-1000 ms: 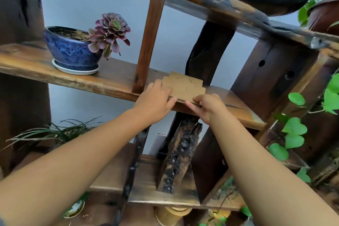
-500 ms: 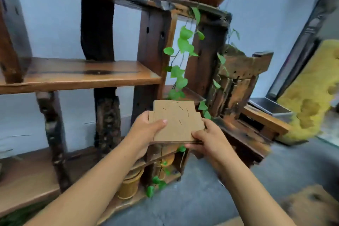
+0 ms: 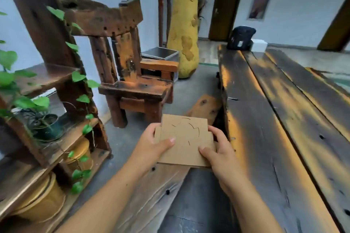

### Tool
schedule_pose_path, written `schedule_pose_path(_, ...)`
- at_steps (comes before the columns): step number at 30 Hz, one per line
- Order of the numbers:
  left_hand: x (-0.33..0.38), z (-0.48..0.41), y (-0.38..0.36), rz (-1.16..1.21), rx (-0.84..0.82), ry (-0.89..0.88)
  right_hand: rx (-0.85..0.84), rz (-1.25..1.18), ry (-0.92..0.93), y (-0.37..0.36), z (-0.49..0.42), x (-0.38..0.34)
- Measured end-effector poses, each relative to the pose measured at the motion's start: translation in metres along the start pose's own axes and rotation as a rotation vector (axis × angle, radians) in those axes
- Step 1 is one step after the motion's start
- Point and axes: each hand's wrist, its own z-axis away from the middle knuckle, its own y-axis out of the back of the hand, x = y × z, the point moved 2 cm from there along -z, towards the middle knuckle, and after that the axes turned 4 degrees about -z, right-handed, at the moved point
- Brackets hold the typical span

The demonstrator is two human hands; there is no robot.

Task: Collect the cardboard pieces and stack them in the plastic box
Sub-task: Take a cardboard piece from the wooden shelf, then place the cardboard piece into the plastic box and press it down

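A flat stack of brown cardboard pieces [image 3: 184,139] with curved cut lines is held level in front of me, above the floor and a wooden bench. My left hand [image 3: 151,144] grips its left edge, thumb on top. My right hand [image 3: 217,149] grips its right edge and near corner. A white box [image 3: 259,45] sits at the far end of the long table; I cannot tell whether it is the plastic box.
A long dark wooden table [image 3: 284,128] runs along the right. A rustic wooden chair [image 3: 132,73] stands ahead, a plant shelf [image 3: 47,100] with ivy on the left, a tall yellow vase [image 3: 184,24] behind. A black object [image 3: 241,38] rests on the table's far end.
Both hands lifted the cardboard stack off the shelf and carried it along as the view swung right, from the plant shelf toward the chair and the long table.
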Motion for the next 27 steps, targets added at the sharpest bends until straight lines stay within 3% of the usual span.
schedule_pose_path(9, -0.035, -0.021, -0.179, -0.346, -0.568, -0.044, 0.558, 0.198, -0.338, 0.119, 0.095, 0.067)
schedule_pose_path(15, -0.056, -0.005, -0.278, -0.722, -0.947, -0.31, 0.927, 0.269, -0.597, 0.147, 0.164, 0.086)
schedule_pose_path(18, -0.063, 0.015, -0.31, -0.761, -1.086, -0.479, 1.061, 0.317, -0.708, 0.143, 0.196, 0.088)
schedule_pose_path(23, -0.072, 0.068, -0.34, -0.715, -1.306, -0.501, 1.271, 0.347, -0.855, 0.131, 0.251, 0.092)
schedule_pose_path(27, -0.087, 0.118, -0.373, -0.734, -1.428, -0.62, 1.402, 0.284, -0.951, 0.134, 0.303, 0.104)
